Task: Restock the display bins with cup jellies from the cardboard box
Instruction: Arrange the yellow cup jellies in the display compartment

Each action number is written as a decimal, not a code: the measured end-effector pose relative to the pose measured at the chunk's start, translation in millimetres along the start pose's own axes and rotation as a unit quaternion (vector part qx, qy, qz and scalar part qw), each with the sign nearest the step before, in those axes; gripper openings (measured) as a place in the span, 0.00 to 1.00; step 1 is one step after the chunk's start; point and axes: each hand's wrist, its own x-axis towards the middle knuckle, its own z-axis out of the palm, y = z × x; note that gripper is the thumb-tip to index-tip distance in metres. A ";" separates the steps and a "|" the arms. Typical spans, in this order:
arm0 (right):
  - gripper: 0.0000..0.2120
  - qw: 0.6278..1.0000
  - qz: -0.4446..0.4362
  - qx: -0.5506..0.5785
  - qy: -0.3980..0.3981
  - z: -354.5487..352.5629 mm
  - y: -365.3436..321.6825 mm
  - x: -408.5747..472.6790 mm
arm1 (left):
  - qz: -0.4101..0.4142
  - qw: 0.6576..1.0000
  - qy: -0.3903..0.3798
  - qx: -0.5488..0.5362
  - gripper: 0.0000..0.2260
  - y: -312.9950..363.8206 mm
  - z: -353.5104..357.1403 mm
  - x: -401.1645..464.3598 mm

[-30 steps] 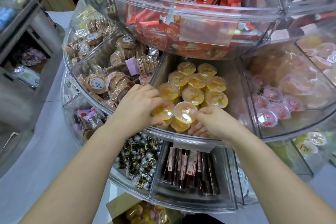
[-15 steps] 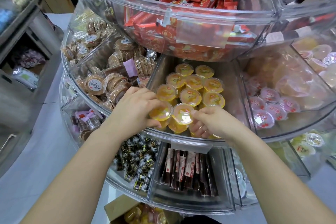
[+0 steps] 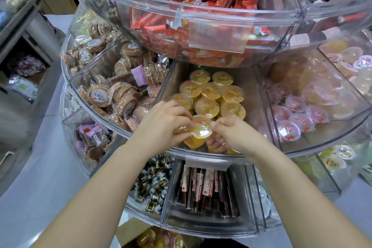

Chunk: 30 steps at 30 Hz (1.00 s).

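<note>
Left hand point(image 3: 163, 125) and right hand point(image 3: 231, 137) pinch one yellow cup point(image 3: 201, 130) at the bin's point(image 3: 201, 154) six o'clock edge; best seated level, lid up, beside its neighbours.

Orange cup jellies point(image 3: 209, 96) in clear bin point(image 3: 253, 94)

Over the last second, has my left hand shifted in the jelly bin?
Yes. Against the bin's front rim, the left hand slid right toward the right hand, mostly covering a front cup jelly that showed before.
</note>
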 end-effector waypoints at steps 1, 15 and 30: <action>0.14 1.000 -0.004 -0.004 0.004 0.3 0.5 0.5 | 0.004 1.000 0.005 -0.008 0.08 -0.3 0.4 -0.6; 0.10 1.000 -0.018 0.023 -0.007 -1.3 4.4 0.5 | -0.044 0.994 -0.074 -0.068 0.18 -0.6 -5.0 2.7; 0.06 0.958 -0.129 -0.198 0.165 -36.6 10.6 -48.4 | -0.089 0.989 -0.019 -0.120 0.16 8.8 -3.4 12.3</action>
